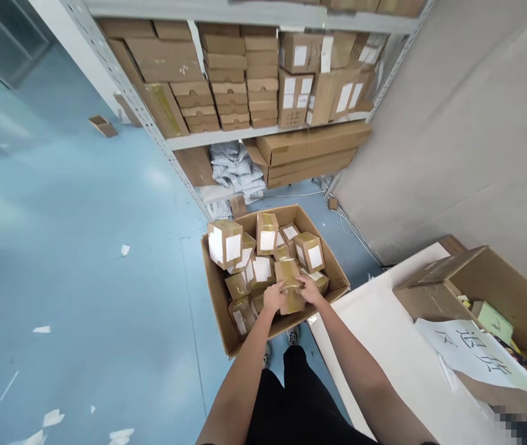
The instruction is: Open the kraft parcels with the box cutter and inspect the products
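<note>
A small taped cardboard box [293, 303] is between my two hands, over the near part of a large open carton [217, 304]. My left hand [274, 297] grips its left side, and my right hand [310, 290] has its fingers on the right side. Clear-brown tape runs along the top of this box. Around it in the carton lie several similar small boxes with white labels, tilted at various angles. One labelled box [225, 243] rests high at the far left corner, and another [309, 252] lies to the right. The undersides of my fingers are hidden.
A metal shelf rack [263, 137] with stacked cardboard boxes stands ahead, with white parcels [238, 165] low down. On my right, a white table [383, 334] bears an open box [430, 296] with a handwritten paper sheet. Paper scraps [53, 418] litter the blue floor.
</note>
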`<state>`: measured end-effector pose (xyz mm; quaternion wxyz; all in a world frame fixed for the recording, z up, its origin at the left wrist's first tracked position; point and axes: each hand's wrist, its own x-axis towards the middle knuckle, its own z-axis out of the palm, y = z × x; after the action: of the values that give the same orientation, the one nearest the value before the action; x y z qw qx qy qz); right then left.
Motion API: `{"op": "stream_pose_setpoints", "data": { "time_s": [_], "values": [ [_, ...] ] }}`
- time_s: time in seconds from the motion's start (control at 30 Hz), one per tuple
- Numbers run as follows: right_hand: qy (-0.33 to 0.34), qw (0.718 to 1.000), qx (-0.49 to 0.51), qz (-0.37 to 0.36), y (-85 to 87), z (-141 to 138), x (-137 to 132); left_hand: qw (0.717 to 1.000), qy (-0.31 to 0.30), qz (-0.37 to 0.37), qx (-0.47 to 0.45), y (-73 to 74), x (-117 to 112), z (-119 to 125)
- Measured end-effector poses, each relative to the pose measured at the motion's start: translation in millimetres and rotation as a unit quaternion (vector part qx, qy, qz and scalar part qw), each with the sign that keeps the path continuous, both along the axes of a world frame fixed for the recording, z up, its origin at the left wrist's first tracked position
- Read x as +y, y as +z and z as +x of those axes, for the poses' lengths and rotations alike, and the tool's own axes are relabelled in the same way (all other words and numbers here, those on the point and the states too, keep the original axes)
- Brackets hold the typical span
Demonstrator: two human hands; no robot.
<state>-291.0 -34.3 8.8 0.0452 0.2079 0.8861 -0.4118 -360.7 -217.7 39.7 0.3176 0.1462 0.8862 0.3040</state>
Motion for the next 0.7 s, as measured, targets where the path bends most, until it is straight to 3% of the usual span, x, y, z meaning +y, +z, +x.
{"op": "stream_pose_setpoints", "data": {
  "time_s": [0.17, 0.27, 0.37, 0.53, 0.6, 0.7],
  "values": [
    [-0.037, 0.997, 0.062, 0.04, 64.1, 6.4, -3.6, 0.994, -0.017, 0.038, 0.101, 58.8, -8.6, -2.5],
    [-0.099, 0.988, 0.092, 0.077, 97.2, 36.2, 3.3, 0.986, -0.047, 0.111, 0.114, 85.0, 7.3, 7.3],
    [-0.171, 0.975, 0.089, 0.111, 123.3, 84.7, 15.6, 0.976, -0.09, 0.181, 0.08, 101.3, 38.3, 28.9],
    [-0.302, 0.939, 0.075, 0.143, 146.6, 196.1, 35.1, 0.947, -0.172, 0.271, 0.006, 110.7, 96.3, 101.6],
    [-0.35, 0.921, 0.088, 0.147, 142.8, 243.1, 36.5, 0.935, -0.214, 0.283, -0.018, 106.2, 114.0, 136.3],
    [-0.426, 0.886, 0.099, 0.15, 119.4, 306.6, 30.9, 0.912, -0.286, 0.291, -0.043, 88.6, 136.1, 187.1]
  ]
}}
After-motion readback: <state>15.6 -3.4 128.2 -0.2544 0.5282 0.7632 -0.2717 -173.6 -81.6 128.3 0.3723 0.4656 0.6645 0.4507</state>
